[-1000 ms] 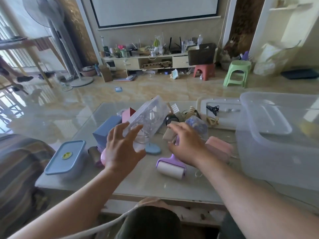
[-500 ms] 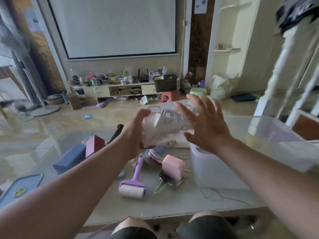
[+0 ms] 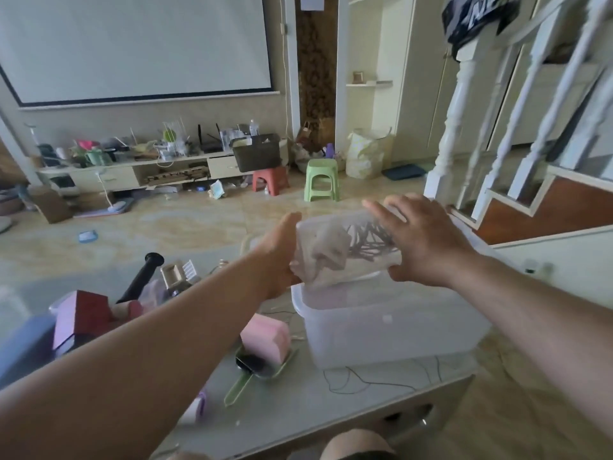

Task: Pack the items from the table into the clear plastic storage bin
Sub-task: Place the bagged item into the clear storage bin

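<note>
I hold a small clear box (image 3: 345, 250), with pale cloth and dark sticks inside, tilted just above the open clear plastic storage bin (image 3: 381, 330). My left hand (image 3: 282, 257) grips its left end, thumb on top. My right hand (image 3: 421, 240) presses spread, straight fingers against its right end, thumb underneath. The bin stands at the right of the glass table (image 3: 298, 413); its inside is hazy.
Left of the bin lie a pink box (image 3: 265, 340) on a green-handled scoop (image 3: 245, 376), a red box (image 3: 83, 313), a blue box (image 3: 20, 346), a black handle (image 3: 142, 277) and a purple lint roller (image 3: 197, 405). A thin black cord (image 3: 365, 383) trails by the table's near edge. Stair railing (image 3: 464, 127) rises at right.
Both hands lifted the small clear box off the table and carried it right, over the bin's opening. My view swung right and up with it.
</note>
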`<state>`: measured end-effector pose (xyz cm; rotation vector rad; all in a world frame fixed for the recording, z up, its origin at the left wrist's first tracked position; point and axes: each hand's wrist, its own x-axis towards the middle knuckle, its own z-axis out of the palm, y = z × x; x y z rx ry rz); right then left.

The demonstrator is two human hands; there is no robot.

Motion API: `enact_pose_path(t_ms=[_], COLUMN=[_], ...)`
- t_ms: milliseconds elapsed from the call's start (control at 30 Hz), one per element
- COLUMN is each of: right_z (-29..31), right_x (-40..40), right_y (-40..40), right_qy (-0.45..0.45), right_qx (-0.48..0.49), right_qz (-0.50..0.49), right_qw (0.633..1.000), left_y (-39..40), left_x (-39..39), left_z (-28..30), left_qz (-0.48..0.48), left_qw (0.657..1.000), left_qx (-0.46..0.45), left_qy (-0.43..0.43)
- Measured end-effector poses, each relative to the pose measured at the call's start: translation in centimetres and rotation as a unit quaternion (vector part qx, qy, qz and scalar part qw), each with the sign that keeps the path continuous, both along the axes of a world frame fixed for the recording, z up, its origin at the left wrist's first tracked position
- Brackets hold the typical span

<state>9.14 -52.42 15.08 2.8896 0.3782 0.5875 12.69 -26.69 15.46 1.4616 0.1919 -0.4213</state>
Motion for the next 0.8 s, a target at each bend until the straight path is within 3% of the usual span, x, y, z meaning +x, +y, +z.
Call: enact_pose_path(t_ms=[67,100,167,200,300,433,533,800], right_z=[-0.4,-0.7,-1.8,-2.4,-5.3,-9.8,-11.3,-11.8], right_x=[0.7,1.1,2.1,2.8,5.6,8.1,8.7,9.2], right_y=[-1.7,-2.2,-2.6,-2.4,-1.0,1.6,2.5,2.5], right_qy=[0.123,0.18,0.259,0.293,0.381,0.477,0.5,0.541], right_qx=[0.023,0.022,0.004,-0.004,-0.028,-0.035,-0.046,-0.073], right_qz=[-0.03,-0.05,-0.074,-0.077,-0.075,-0.036,-0.023,-0.078], right_qw=[0.992,0.982,0.963,0.953,0.921,0.877,0.865,0.834], left_y=[-1.9,-2.6,-3.8,-4.5,-6.1,-6.7,-6.4,-6.2], left_x=[0.9,1.2,1.8,2.0,3.6,5.6,6.4,5.1], left_z=[-1.1,-1.7,-2.9,-3.6,-6.7,-9.9,-11.2,-10.0], left_qz=[0.025,0.008,-0.098,-0.19,-0.404,-0.515,-0.542,-0.538], left_qw=[0.972,0.953,0.914,0.868,0.677,0.545,0.504,0.47], left_qx=[0.171,0.214,0.286,0.358,0.554,0.633,0.652,0.666], left_qy=[-0.158,-0.215,-0.27,-0.286,-0.269,-0.191,-0.162,-0.212])
